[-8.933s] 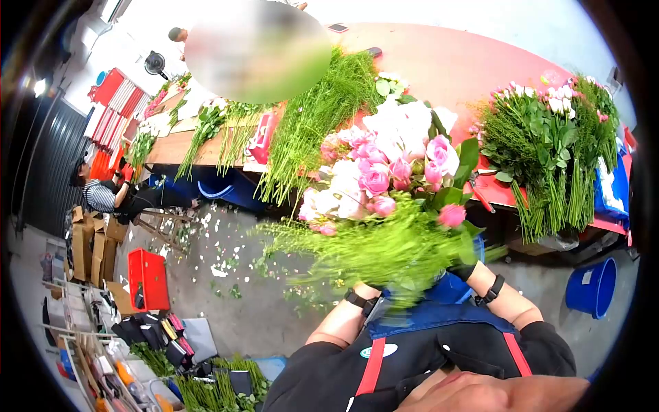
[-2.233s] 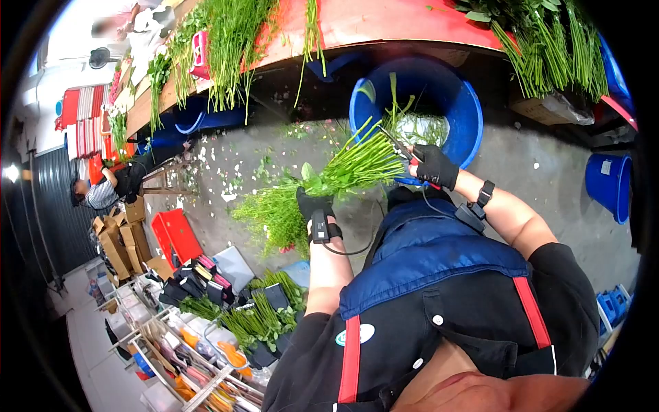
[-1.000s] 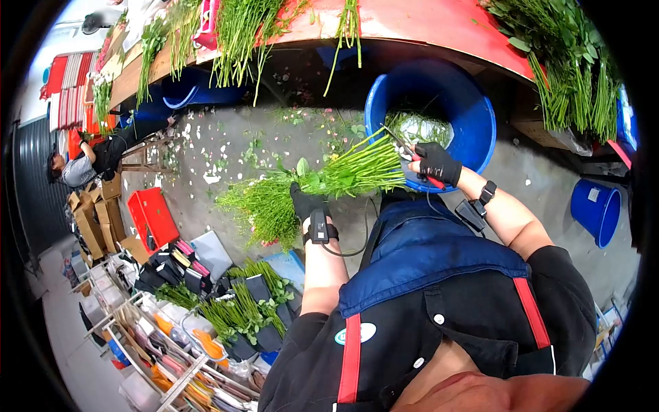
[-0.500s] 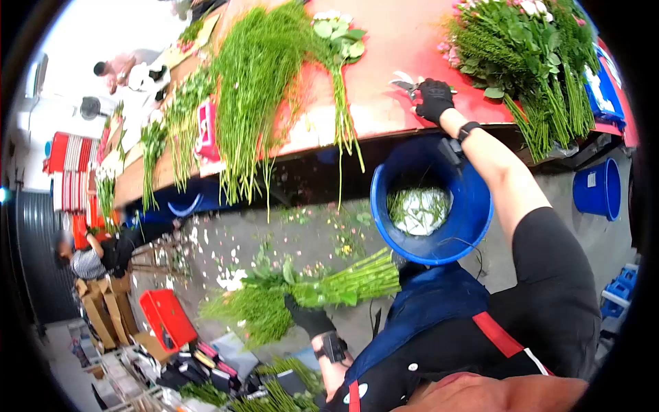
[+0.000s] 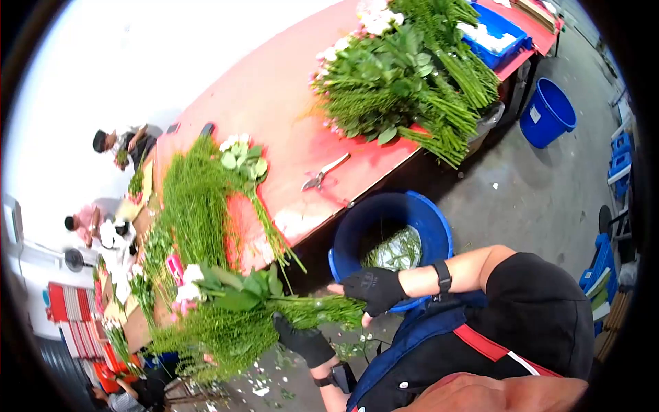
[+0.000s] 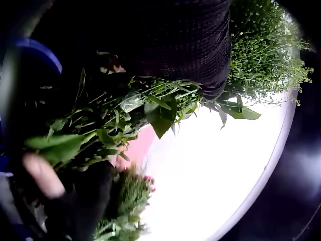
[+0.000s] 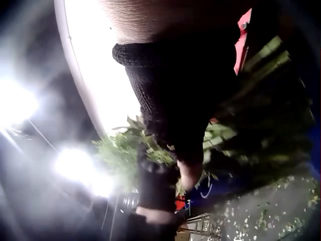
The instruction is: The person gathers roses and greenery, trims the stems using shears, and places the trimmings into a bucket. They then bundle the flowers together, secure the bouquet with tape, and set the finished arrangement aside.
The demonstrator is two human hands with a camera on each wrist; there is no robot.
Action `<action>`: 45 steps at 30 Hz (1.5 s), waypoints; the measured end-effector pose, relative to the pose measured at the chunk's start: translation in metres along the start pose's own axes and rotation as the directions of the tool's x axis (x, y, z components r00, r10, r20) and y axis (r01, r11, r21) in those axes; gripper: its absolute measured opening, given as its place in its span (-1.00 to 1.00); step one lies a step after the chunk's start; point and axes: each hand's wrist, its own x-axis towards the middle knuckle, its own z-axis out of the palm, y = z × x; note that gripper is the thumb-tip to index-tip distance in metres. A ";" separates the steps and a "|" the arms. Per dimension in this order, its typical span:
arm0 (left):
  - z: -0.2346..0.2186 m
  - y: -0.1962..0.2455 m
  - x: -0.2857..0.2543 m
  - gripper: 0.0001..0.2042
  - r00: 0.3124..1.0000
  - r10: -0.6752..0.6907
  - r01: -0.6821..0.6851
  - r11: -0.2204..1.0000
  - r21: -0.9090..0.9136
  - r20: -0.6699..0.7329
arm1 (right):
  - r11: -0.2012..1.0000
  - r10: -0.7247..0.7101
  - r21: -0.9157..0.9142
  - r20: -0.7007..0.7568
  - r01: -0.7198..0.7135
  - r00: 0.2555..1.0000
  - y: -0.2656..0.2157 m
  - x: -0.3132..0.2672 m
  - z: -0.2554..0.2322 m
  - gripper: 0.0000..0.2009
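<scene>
A long bouquet (image 5: 237, 323) of pink and white flowers, fine greenery and broad leaves lies across in front of the body, its stems pointing right. My left hand (image 5: 302, 340), in a black fingerless glove, grips it around the middle; in the left wrist view, leafy stems (image 6: 160, 108) emerge beside the glove. My right hand (image 5: 374, 288), gloved alike, is at the stem ends, index finger above and thumb below the stems. Its glove (image 7: 175, 95) covers part of the stems in the right wrist view. Pruning shears (image 5: 324, 172) lie on the red table (image 5: 288, 137).
Below the right hand stands a big blue bin (image 5: 439, 226) with cut stem pieces inside. Piles of greenery (image 5: 195, 199) and a large flower heap (image 5: 405, 82) lie on the table. Another blue bucket (image 5: 547, 113) stands at right. Petals litter the floor; several people work at left.
The right hand has put the pruning shears down on the table and come back to the stems. The left hand has raised the bouquet, and the head view has turned right.
</scene>
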 end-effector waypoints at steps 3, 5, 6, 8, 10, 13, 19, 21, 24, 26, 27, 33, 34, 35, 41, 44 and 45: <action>0.060 -0.037 0.019 -0.60 0.979 -0.047 0.033 0.997 0.070 0.201 | 0.971 0.210 0.135 -0.077 -0.199 0.975 0.021 -0.038 -0.033 -0.18; 0.109 -0.059 0.021 -0.61 0.930 -0.145 0.160 0.987 -0.019 0.337 | 0.972 0.202 0.173 -0.250 -0.161 0.947 0.049 -0.067 -0.053 -0.30; 0.136 -0.074 0.016 -0.61 0.940 -0.029 -0.047 0.976 0.214 0.339 | 0.984 0.151 0.150 -0.382 -0.100 0.912 0.067 -0.082 -0.061 -0.38; 0.198 -0.091 0.009 -0.63 0.903 -0.092 0.024 0.986 0.164 0.420 | 0.997 0.060 0.081 -0.516 -0.021 0.854 0.086 -0.117 -0.106 -0.43; 0.262 -0.104 0.004 -0.66 0.782 -0.231 0.268 0.963 0.022 0.579 | 0.973 0.135 0.231 -0.537 -0.009 0.833 0.100 -0.153 -0.157 -0.44; 0.375 -0.118 -0.013 -0.68 0.709 -0.211 0.165 0.977 0.132 0.673 | 0.977 0.147 0.211 -0.606 -0.020 0.782 0.132 -0.203 -0.240 -0.44; 0.486 -0.181 0.021 -0.51 0.671 -0.256 0.096 0.961 0.260 0.696 | 0.976 0.219 0.178 -0.797 -0.128 0.563 0.223 -0.259 -0.365 -0.33; 0.467 -0.233 0.038 -0.52 0.880 -0.152 -0.017 0.937 0.349 0.449 | 0.902 0.331 0.125 -0.816 -0.413 0.475 0.275 -0.267 -0.379 -0.16; 0.460 -0.277 0.055 -0.48 0.956 -0.198 0.108 0.924 0.367 0.218 | 0.805 0.557 0.323 -0.700 -0.498 0.448 0.293 -0.268 -0.402 0.01; 0.459 -0.299 0.081 -0.50 0.929 -0.251 0.085 0.859 0.505 0.271 | 0.803 0.572 0.354 -0.681 -0.479 0.457 0.302 -0.267 -0.408 0.06; 0.459 -0.314 0.104 -0.53 0.895 -0.249 -0.044 0.776 0.630 0.369 | 0.811 0.565 0.354 -0.679 -0.465 0.468 0.302 -0.267 -0.409 0.06; 0.499 -0.371 0.166 -0.42 0.754 -0.027 -0.586 0.424 0.690 0.657 | 0.783 0.597 0.353 -0.657 -0.512 0.460 0.304 -0.264 -0.411 0.05; 0.508 -0.369 0.164 -0.37 0.818 -0.097 -0.462 0.478 0.747 0.568 | 0.768 0.612 0.356 -0.651 -0.533 0.448 0.304 -0.262 -0.411 0.05; 0.530 -0.347 0.135 -0.33 0.888 -0.121 -0.351 0.448 0.822 0.445 | 0.754 0.627 0.357 -0.643 -0.552 0.440 0.306 -0.259 -0.410 0.04; 0.488 -0.322 0.108 -0.44 0.893 -0.221 -0.033 0.836 0.548 0.391 | 0.831 0.550 0.377 -0.669 -0.410 0.500 0.326 -0.256 -0.406 -0.08; 0.465 -0.310 0.091 -0.57 0.915 -0.323 0.225 0.906 0.358 0.242 | 0.812 0.490 0.565 -0.525 -0.145 0.696 0.331 -0.264 -0.427 -0.36; 0.454 -0.310 0.085 -0.63 0.911 -0.304 0.193 0.911 0.365 0.278 | 0.814 0.493 0.548 -0.477 -0.193 0.728 0.312 -0.265 -0.437 -0.41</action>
